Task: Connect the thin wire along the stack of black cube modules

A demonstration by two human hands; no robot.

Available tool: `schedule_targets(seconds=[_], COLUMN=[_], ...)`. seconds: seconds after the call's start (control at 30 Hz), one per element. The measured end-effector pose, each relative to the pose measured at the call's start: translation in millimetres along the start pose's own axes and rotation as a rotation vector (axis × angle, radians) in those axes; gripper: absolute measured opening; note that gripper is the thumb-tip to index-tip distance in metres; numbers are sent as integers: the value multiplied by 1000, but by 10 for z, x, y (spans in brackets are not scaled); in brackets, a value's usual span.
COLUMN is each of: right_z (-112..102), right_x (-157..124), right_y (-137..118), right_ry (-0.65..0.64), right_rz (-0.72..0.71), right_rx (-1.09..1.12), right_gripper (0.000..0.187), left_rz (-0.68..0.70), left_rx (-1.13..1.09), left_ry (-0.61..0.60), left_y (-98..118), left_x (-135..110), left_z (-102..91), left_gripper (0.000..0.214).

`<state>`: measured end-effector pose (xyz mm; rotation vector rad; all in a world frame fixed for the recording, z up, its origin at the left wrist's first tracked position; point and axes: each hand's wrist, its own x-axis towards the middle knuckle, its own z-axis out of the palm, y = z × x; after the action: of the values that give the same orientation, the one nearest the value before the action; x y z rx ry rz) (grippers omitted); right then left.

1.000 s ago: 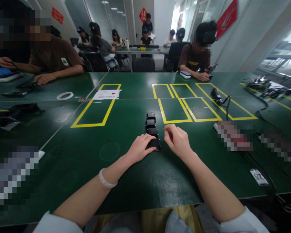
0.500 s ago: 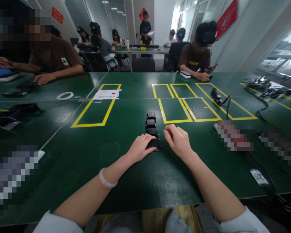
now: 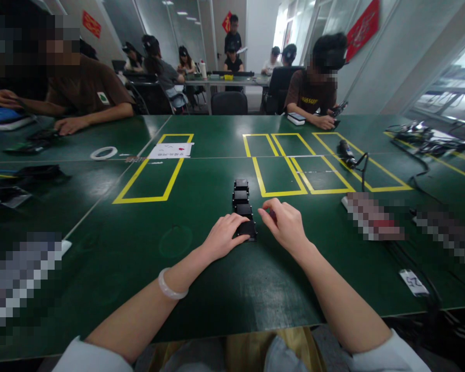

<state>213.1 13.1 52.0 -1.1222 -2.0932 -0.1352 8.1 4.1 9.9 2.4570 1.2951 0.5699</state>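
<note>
Several small black box-shaped parts (image 3: 241,196) stand in a row on the green table, running away from me. My left hand (image 3: 223,236) grips the nearest black box-shaped part (image 3: 247,228), thumb on the near side and fingers over its far side. Just right of the row is my right hand (image 3: 285,223), its fingers curled in and the thumb close to the index finger. Whether anything small sits inside those curled fingers is hidden. A narrow gap separates the right fingertips from the held part.
Yellow tape outlines (image 3: 281,195) mark the green table (image 3: 201,305). Beyond lie a paper sign (image 3: 171,150), a white tape roll (image 3: 104,153) and a black device with a cable (image 3: 347,154). Blurred-out items lie at both sides. Co-workers sit across the table.
My right hand has shifted slightly left, closer to the nearest black part. My left hand and the row of parts stay where they were.
</note>
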Motion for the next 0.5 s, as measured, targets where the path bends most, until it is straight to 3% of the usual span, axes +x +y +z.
schedule_targets(seconds=[0.5], right_z=[-2], right_x=[1], right_y=[-3], right_ry=[-3], right_rz=[-5], right_rx=[-6], right_gripper=[16], left_rz=[-4], left_rx=[-7], left_ry=[3], left_y=[-13], left_x=[4], left_z=[5], left_gripper=[34])
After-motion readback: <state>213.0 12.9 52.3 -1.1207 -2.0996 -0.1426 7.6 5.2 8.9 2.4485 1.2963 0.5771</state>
